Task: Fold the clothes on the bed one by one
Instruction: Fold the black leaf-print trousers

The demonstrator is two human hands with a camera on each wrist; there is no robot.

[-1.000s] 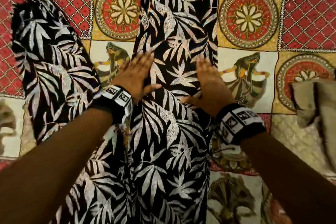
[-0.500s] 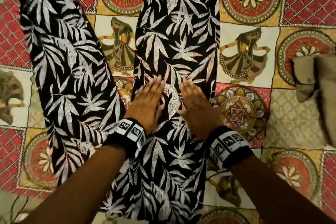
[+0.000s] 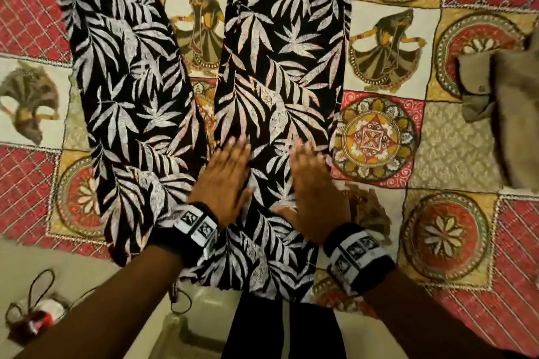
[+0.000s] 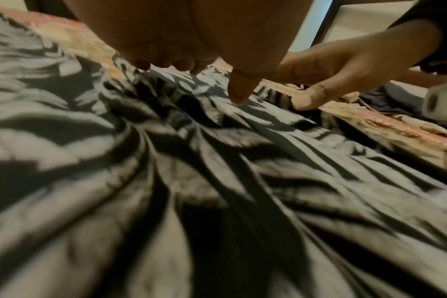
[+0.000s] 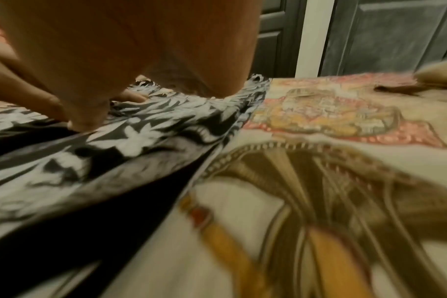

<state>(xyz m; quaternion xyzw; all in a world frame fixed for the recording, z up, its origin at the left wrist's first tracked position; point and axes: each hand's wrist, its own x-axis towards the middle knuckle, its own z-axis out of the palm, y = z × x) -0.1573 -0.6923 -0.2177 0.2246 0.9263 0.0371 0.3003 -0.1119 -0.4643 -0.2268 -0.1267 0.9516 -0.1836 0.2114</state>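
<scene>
while both palms lie flat on the cloth, the trousers (image 3: 274, 73) are spread lengthwise over the patterned bedspread (image 3: 455, 151), the two legs parted in a v. left hand (image 3: 224, 181): fingers straight and together, pressing the inner side of the right-hand leg, gripping nothing. right hand (image 3: 315, 192): fingers straight, thumb out, flat on the same leg near its outer edge, gripping nothing. the two hands sit side by side, apart. waist end hangs over the bed edge by the person's dark-clad legs (image 3: 280, 329). a beige garment (image 3: 507, 96) lies at the far right of the bedspread, well apart from the trousers. wrist views blurred.
</scene>
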